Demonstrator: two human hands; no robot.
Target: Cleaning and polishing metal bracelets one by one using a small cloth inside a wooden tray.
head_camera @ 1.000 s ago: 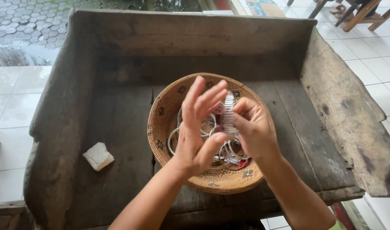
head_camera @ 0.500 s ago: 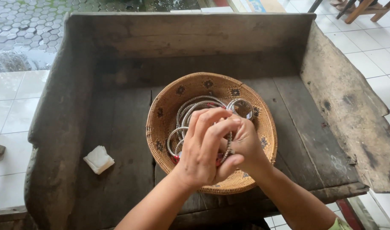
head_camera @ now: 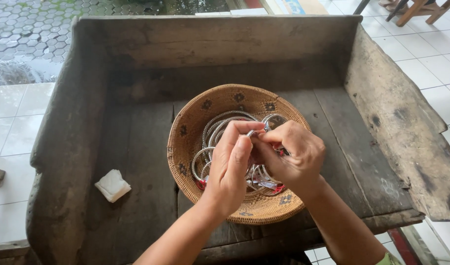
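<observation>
Both hands meet over a round woven basket [head_camera: 185, 142] that sits on a weathered wooden surface [head_camera: 136, 147] with raised boards along its back and sides. The left hand [head_camera: 230, 169] is curled, thumb and fingers pinched together at the top, and the right hand [head_camera: 293, 154] closes in against it from the other side — between their fingertips a small silvery piece [head_camera: 251, 133] shows, gripped by both. Whether it is joined to anything below cannot be told, since the hands cover that part. Under them, inside the basket, lies a heap of thin silver-coloured rings [head_camera: 220, 127], loops overlapping one another, with small red bits [head_camera: 201, 184] showing among them near the basket's lower wall. The basket's rim carries dark flower-like patterns. To the left, well apart from the basket, a crumpled white piece of paper [head_camera: 112, 185] rests on the wood. Around the surface lies a pale tiled floor [head_camera: 9, 113].
</observation>
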